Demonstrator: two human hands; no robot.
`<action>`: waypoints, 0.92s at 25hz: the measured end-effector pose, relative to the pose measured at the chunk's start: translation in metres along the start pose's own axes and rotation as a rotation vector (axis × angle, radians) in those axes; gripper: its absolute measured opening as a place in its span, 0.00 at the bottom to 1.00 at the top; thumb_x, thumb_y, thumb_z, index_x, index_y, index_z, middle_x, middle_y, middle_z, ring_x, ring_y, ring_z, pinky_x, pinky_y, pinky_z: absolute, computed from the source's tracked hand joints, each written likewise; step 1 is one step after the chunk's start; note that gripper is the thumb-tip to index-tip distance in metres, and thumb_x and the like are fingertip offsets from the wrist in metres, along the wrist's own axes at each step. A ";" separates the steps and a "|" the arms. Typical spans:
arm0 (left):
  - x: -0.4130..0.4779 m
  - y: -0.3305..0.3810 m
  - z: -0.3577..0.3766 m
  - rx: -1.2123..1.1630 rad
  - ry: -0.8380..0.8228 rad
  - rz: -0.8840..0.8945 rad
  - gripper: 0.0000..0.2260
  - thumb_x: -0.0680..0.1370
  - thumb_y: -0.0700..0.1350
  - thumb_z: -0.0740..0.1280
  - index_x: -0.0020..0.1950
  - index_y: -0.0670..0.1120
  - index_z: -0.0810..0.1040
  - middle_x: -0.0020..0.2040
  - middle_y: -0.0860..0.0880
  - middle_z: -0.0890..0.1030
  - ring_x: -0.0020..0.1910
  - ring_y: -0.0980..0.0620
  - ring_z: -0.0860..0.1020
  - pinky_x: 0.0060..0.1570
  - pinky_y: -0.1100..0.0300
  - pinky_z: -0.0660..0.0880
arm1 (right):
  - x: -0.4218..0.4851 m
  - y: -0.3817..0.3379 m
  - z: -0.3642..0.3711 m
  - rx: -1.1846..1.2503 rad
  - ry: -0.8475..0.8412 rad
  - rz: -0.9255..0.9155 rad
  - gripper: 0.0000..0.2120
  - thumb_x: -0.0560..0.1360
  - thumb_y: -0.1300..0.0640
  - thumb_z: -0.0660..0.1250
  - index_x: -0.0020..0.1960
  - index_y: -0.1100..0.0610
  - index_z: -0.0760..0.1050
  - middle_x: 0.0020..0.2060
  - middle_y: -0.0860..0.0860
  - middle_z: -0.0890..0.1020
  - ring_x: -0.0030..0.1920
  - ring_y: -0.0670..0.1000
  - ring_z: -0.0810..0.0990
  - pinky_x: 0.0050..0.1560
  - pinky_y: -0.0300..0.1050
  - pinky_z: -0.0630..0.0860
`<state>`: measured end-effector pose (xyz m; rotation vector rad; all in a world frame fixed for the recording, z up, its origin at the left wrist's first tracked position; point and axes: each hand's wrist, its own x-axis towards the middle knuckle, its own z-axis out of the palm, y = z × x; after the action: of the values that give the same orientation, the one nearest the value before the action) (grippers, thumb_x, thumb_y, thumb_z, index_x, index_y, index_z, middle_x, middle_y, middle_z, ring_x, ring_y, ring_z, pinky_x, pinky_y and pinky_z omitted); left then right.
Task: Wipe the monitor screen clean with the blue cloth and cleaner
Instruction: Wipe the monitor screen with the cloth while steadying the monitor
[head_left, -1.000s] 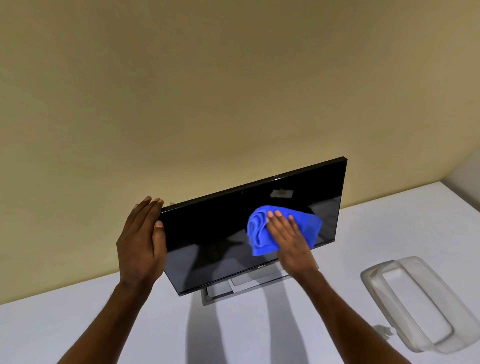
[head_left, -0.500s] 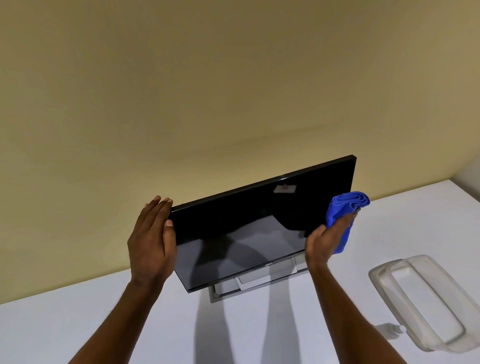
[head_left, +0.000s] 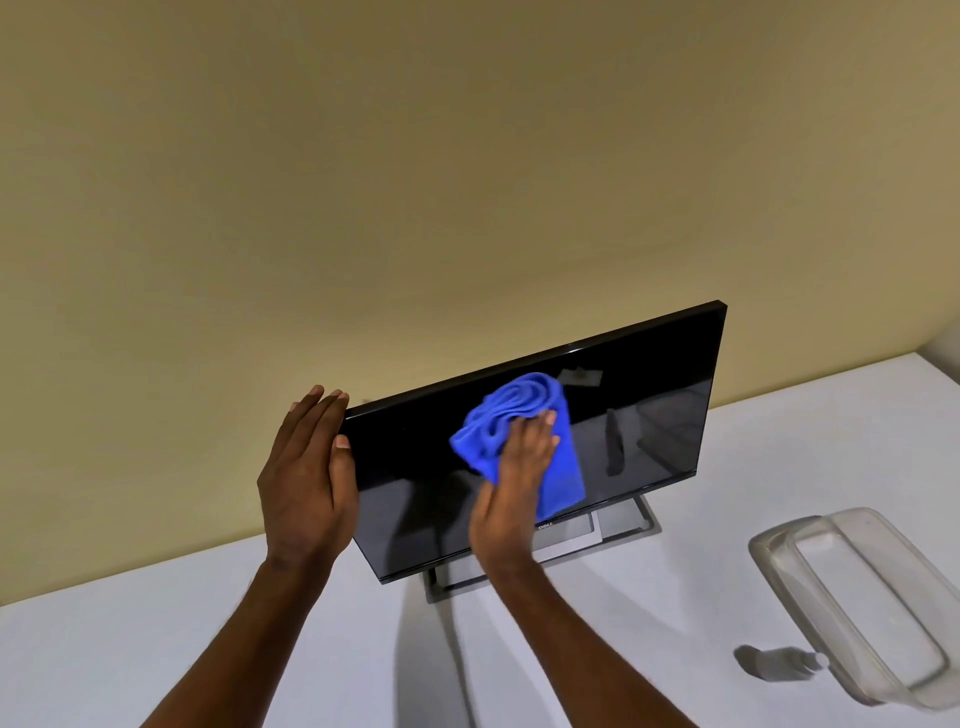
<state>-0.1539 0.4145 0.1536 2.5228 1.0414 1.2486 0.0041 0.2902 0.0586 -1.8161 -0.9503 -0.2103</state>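
A black monitor (head_left: 649, 410) stands on a grey stand (head_left: 618, 525) on the white table (head_left: 156, 649), its dark screen facing me. My left hand (head_left: 306, 478) grips the monitor's left edge, thumb on the front and fingers behind. The bunched blue cloth (head_left: 519, 415) lies against the upper middle of the screen, pressed there by my right hand (head_left: 514, 488). No cleaner bottle can be identified.
A clear plastic container (head_left: 857, 597) lies at the right on the table, with a small pale object (head_left: 818, 661) at its near-left edge. A beige wall (head_left: 415, 182) rises right behind the monitor.
My right hand swept the cloth from mid-screen to the monitor's right edge, then back left to the upper middle of the screen. The left hand has kept its grip.
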 end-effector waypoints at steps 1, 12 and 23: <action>0.000 0.000 0.000 0.002 0.001 -0.002 0.21 0.84 0.43 0.55 0.71 0.41 0.79 0.71 0.46 0.80 0.77 0.48 0.72 0.75 0.46 0.70 | -0.005 -0.005 0.008 -0.051 -0.079 -0.095 0.40 0.75 0.66 0.58 0.85 0.57 0.47 0.85 0.56 0.42 0.85 0.62 0.45 0.84 0.58 0.41; -0.001 -0.001 0.002 -0.002 0.015 0.006 0.20 0.84 0.43 0.55 0.71 0.42 0.79 0.71 0.47 0.80 0.78 0.49 0.72 0.76 0.47 0.70 | -0.035 0.074 -0.026 -0.413 -0.765 -0.829 0.44 0.75 0.70 0.58 0.86 0.48 0.48 0.85 0.43 0.48 0.85 0.45 0.46 0.84 0.42 0.42; -0.002 0.004 -0.002 0.006 -0.002 -0.029 0.21 0.84 0.45 0.54 0.71 0.42 0.79 0.71 0.47 0.80 0.78 0.50 0.71 0.77 0.49 0.69 | -0.053 0.135 -0.124 -0.263 -0.412 -0.221 0.32 0.72 0.77 0.59 0.71 0.58 0.79 0.74 0.51 0.76 0.77 0.54 0.71 0.79 0.50 0.59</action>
<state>-0.1538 0.4098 0.1550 2.5033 1.0793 1.2369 0.0956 0.1370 -0.0089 -2.0364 -1.4728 -0.1010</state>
